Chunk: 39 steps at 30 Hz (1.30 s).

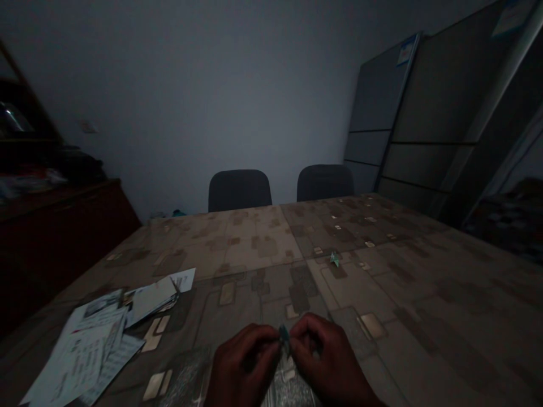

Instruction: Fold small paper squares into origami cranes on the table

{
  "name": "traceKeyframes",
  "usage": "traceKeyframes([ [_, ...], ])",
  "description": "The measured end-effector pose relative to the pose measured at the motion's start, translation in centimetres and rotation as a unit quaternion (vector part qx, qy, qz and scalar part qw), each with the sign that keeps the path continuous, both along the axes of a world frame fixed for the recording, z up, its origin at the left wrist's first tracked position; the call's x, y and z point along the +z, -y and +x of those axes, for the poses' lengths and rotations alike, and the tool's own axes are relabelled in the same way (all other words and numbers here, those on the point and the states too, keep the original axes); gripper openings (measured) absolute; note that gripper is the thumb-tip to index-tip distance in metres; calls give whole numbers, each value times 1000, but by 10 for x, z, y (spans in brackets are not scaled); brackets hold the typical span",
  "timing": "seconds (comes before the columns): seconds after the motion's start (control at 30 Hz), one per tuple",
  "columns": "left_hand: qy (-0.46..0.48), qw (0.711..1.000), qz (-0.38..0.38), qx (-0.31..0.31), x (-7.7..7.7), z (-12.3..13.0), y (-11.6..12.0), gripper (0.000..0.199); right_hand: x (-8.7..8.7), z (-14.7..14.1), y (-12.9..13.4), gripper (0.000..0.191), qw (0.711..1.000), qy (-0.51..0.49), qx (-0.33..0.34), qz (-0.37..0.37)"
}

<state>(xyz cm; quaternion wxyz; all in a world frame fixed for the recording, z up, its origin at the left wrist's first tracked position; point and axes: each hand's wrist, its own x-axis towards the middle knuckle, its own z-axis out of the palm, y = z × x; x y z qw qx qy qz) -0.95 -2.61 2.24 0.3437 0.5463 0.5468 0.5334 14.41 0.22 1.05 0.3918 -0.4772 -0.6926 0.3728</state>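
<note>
Head view, the only one, with clock directions taken from the hands and 12 pointing straight away from the person: a small blue-green piece (pixel 284 333) sits between the fingertips, just above the table. The left hand (pixel 245 364) pinches it from 9 o'clock, thumb against forefinger, and the right hand (pixel 324 353) pinches from 3. Its exact shape is too small and dim to tell. It looks thin and likely to crease, so a light, even pinch right at the edges should serve best, with small finger movements rather than wrist pulls. More light would help, since the fingers cover much of it.

A light green folded shape (pixel 334 259) stands on the table at 1 o'clock, well apart from both hands. The table (pixel 271 240) wears a covering patterned with rounded rectangles. Loose papers (pixel 80 356) spread at 9 o'clock, with a stack of cards (pixel 153 299) at 10. Two dark chairs (pixel 240 191) stand beyond the far edge, either side of 12, before a plain wall (pixel 233 85). Panelled doors (pixel 428 113) rise at 2; a dark red cabinet (pixel 68 237) stands at 10.
</note>
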Motion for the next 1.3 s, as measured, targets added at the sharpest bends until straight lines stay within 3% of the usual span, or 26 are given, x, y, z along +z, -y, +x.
traceKeyframes([
  [0.13,134,987,-86,-7,-6,4,-2,13,0,0,2,10,981,71,10,178],
  [0.27,227,966,-122,18,-13,6,-5,23,-2,-2,3,10,965,82,36,247],
  [0.37,265,952,-154,0,-15,4,-9,27,-1,0,2,12,964,65,67,250],
  [0.53,298,934,-197,-29,-12,0,-11,30,12,16,-3,13,980,38,38,194],
  [0.67,289,937,-194,-42,-8,-1,-8,29,21,22,-6,21,968,22,147,202],
  [0.77,280,937,-204,-38,-6,0,-7,29,21,20,-7,24,959,41,169,225],
  [0.93,265,941,-206,-41,-4,0,-4,31,18,18,-8,17,943,87,169,274],
  [1.1,271,948,-154,-61,6,3,0,39,22,19,-7,13,946,39,164,277],
  [1.2,278,949,-138,-52,10,6,2,39,22,18,-5,10,961,19,141,236],
  [1.3,290,947,-131,-47,10,8,3,32,18,18,-4,20,981,1,102,164],
])
